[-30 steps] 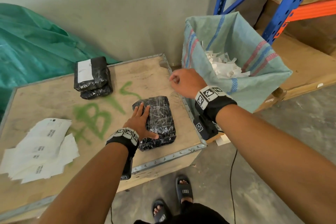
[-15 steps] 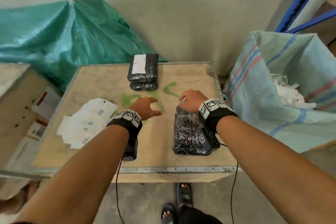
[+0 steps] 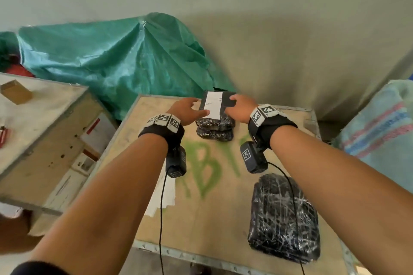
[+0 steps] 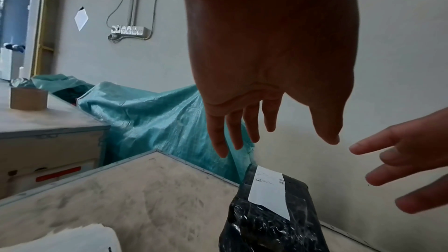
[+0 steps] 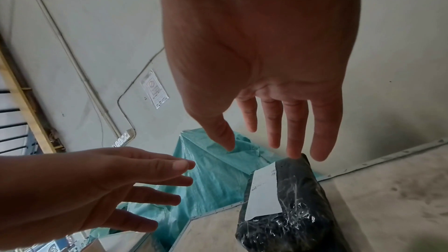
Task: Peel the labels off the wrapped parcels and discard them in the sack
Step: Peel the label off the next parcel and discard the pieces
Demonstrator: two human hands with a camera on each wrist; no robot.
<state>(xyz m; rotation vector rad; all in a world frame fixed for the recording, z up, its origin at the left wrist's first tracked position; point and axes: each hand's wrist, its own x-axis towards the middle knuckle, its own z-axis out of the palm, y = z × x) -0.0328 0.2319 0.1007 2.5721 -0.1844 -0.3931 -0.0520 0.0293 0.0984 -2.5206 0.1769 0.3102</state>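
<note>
Two black wrapped parcels are stacked at the far edge of the wooden crate top (image 3: 223, 212). The upper parcel (image 3: 228, 105) carries a white label (image 3: 213, 105); the wrist views show the same label (image 4: 269, 192) (image 5: 263, 194). My left hand (image 3: 190, 108) hovers just left of this stack with fingers spread and straight (image 4: 242, 131). On the stack's right side my right hand (image 3: 239, 107) is likewise open, fingertips (image 5: 293, 152) just above the parcel's far end. Neither hand holds anything. A parcel without a label (image 3: 283, 219) lies near the crate's front right. The woven sack (image 3: 380, 136) stands at the right.
A pile of white paper sheets (image 3: 161, 196) lies on the crate, partly under my left forearm. A second crate (image 3: 44, 118) with a small cardboard box (image 3: 15, 95) stands at the left. A teal tarp (image 3: 123, 62) covers goods behind, against the wall.
Both hands left the bare parcel at the front and reached forward to the labelled stack at the far edge. The view swung left, pushing the sack to the frame's right edge.
</note>
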